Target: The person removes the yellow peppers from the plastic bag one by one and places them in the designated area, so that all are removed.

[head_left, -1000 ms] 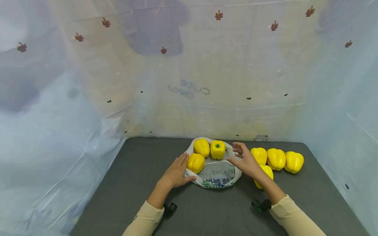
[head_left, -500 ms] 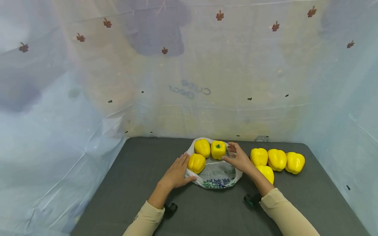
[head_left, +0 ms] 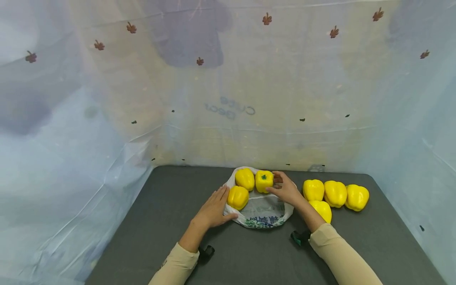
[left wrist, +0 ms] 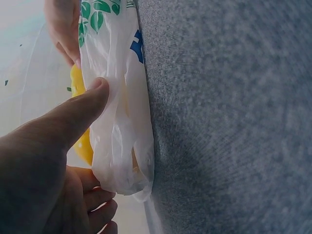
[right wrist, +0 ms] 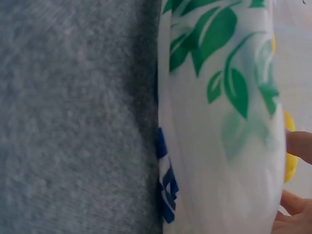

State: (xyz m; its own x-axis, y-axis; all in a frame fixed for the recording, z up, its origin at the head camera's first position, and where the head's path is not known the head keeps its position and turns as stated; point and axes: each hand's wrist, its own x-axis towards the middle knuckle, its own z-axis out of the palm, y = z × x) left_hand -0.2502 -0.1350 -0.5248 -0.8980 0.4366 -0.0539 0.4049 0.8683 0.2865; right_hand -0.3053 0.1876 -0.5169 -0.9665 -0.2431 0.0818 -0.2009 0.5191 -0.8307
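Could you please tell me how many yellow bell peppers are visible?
7: three yellow bell peppers in the plastic bag, four on the table to its right; more may be hidden.

At the centre of the head view, the bag [head_left: 261, 209] looks like thin plastic film, smooth, crinkled, translucent and faintly shiny. The peppers [head_left: 335, 194] in it and to its right have glossy, smooth skins. Below, the tabletop [head_left: 263, 257] looks matt and rough, like woven cloth. Across the upper frame, the sheet [head_left: 213, 146] resembles creased, lightly shiny plastic. The sleeves [head_left: 178, 261] at the lower edge are matt cloth.
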